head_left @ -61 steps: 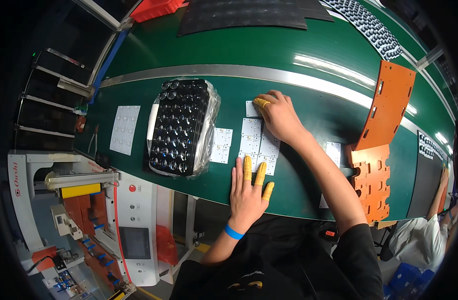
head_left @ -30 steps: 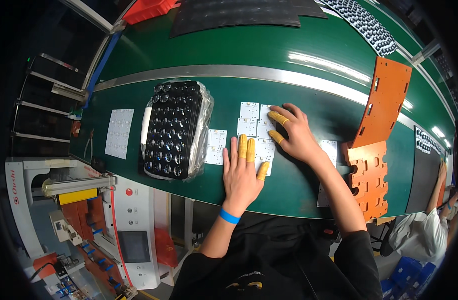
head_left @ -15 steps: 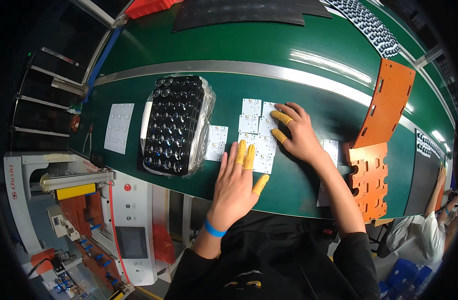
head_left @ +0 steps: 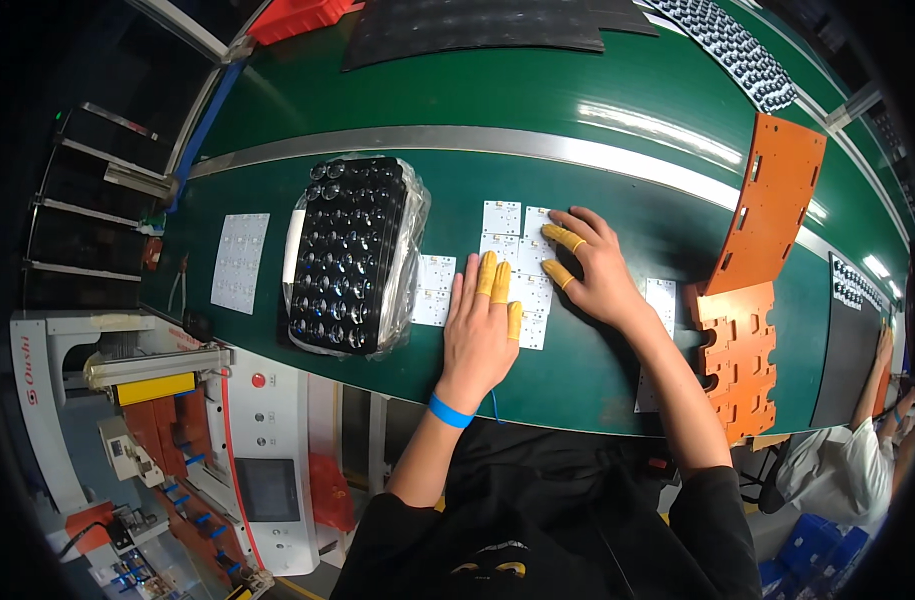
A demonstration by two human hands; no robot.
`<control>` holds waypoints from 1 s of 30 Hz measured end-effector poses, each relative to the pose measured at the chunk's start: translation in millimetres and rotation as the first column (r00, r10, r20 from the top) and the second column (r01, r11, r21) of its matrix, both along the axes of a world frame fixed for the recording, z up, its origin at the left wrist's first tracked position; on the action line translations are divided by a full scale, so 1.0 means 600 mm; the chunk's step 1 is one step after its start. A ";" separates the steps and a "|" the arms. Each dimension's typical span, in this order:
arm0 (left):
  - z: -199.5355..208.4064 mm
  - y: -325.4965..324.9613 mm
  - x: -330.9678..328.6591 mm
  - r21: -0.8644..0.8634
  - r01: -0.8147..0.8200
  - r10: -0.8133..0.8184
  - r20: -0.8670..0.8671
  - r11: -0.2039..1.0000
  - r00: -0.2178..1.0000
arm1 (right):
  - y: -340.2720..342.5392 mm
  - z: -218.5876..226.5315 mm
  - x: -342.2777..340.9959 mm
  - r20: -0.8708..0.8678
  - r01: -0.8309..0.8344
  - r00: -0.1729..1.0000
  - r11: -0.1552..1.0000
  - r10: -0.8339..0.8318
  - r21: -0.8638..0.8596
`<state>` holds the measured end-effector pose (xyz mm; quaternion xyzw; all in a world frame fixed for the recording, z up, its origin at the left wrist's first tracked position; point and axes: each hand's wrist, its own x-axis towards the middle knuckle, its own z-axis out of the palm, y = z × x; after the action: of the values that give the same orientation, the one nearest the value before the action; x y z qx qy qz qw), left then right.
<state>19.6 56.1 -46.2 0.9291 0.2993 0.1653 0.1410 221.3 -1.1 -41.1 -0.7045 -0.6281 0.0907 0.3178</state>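
White circuit boards (head_left: 533, 325) lie in a close group on the green bench before me. My left hand (head_left: 481, 330), with yellow finger cots and a blue wristband, rests flat over the group's left side, its fingers stretched out. My right hand (head_left: 596, 268) touches the group's right edge with the cotted thumb and forefinger, spread apart. Both hands are open, and neither lifts anything. More white boards (head_left: 436, 276) lie left of my left hand, beside a black tray of clear lenses (head_left: 348, 255) in plastic film. Some boards are partly hidden beneath my fingers.
An orange fixture (head_left: 738, 355) with a raised plate (head_left: 773, 205) stands at right. Another white board sheet (head_left: 241, 262) lies far left. A metal rail (head_left: 458, 138) crosses the bench. A machine (head_left: 273, 470) stands at lower left. Another person (head_left: 833, 470) works at far right.
My left hand has shifted a little up and to the right over the boards, and its thumb has drawn closer to the fingers. My right hand stays nearly in place.
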 end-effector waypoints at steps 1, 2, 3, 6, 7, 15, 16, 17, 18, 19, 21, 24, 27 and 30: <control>-0.002 0.000 0.001 -0.010 -0.003 0.003 0.009 1.000 1.000 | 0.000 -0.002 0.001 0.000 -0.001 1.000 1.000 0.001 0.000; -0.003 0.001 0.002 -0.010 -0.005 0.005 0.009 1.000 1.000 | -0.001 -0.005 0.001 0.000 0.004 1.000 1.000 -0.004 0.007; -0.004 0.003 0.002 -0.011 0.001 -0.001 0.015 1.000 1.000 | -0.001 -0.007 0.001 -0.001 0.008 1.000 1.000 -0.008 0.013; -0.004 0.003 0.001 -0.015 -0.002 0.003 0.028 1.000 1.000 | 0.001 0.000 -0.002 0.008 -0.005 1.000 1.000 0.005 0.002; -0.004 0.000 0.001 -0.021 -0.014 0.015 0.034 1.000 0.999 | 0.004 0.000 -0.002 0.007 -0.004 1.000 1.000 0.004 0.002; -0.004 0.005 0.004 -0.021 0.007 -0.006 0.035 1.000 0.999 | 0.061 0.000 -0.003 -0.030 0.132 0.991 0.989 -0.131 0.065; -0.005 0.006 0.005 -0.015 0.010 -0.010 0.044 1.000 0.999 | 0.063 -0.001 -0.002 -0.044 0.159 0.987 0.986 -0.156 0.055; -0.005 0.006 0.004 -0.016 0.008 -0.007 0.044 1.000 0.999 | 0.064 -0.004 -0.002 -0.044 0.156 0.987 0.986 -0.154 0.055; -0.006 0.006 0.003 -0.019 0.007 -0.006 0.052 1.000 0.999 | 0.064 -0.008 -0.002 -0.041 0.162 0.986 0.984 -0.159 0.071; -0.006 0.004 0.002 -0.024 0.007 -0.005 0.060 1.000 0.998 | 0.062 -0.011 -0.002 -0.038 0.168 0.985 0.982 -0.165 0.085; -0.006 0.005 0.005 -0.028 0.008 -0.006 0.061 1.000 0.998 | 0.065 -0.011 0.003 -0.048 0.156 0.987 0.983 -0.152 0.097; -0.004 0.008 0.003 -0.024 0.014 -0.012 0.061 1.000 0.998 | 0.067 -0.011 0.003 -0.055 0.139 0.990 0.984 -0.133 0.111; -0.006 0.007 0.003 -0.029 0.008 -0.007 0.059 1.000 0.998 | 0.066 -0.013 0.005 -0.056 0.118 0.992 0.987 -0.112 0.111; -0.007 0.009 0.003 -0.030 0.008 -0.006 0.067 1.000 0.998 | 0.070 -0.012 0.007 -0.056 0.116 0.992 0.987 -0.111 0.109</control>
<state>21.4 61.3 -50.4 0.9218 0.2936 0.1913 0.1656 225.3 41.2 -48.5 -0.7177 -0.5829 0.0545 0.3772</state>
